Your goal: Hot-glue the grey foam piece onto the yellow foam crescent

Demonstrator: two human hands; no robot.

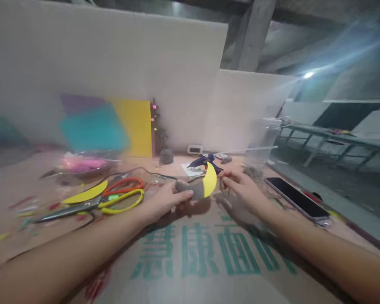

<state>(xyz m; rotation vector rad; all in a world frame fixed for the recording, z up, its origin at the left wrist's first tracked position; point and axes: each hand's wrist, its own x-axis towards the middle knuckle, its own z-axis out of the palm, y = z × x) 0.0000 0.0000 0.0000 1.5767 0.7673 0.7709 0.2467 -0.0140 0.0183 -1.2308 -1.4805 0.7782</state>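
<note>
My left hand (174, 197) is closed on a dark grey rounded piece (196, 190), thumb on top. A yellow crescent (210, 180), apparently a flat cut-out, stands at the right end of that piece; whether it is fixed there I cannot tell. Just to the right, my right hand (236, 183) is closed in a pinch, its fingertips apart from the crescent. A thin thing may be between them, but blur hides it. Behind the crescent lies a dark blue glue gun (202, 161) by a small white card (190, 169).
Scissors (114, 197) with red and yellow handles lie left beside a yellow leaf-shaped cut-out (87, 193). A phone (296, 198) rests at the right edge. Coloured sheets (136, 126) lean on the back wall, near a tray with pink material (85, 164). Scraps litter the left side.
</note>
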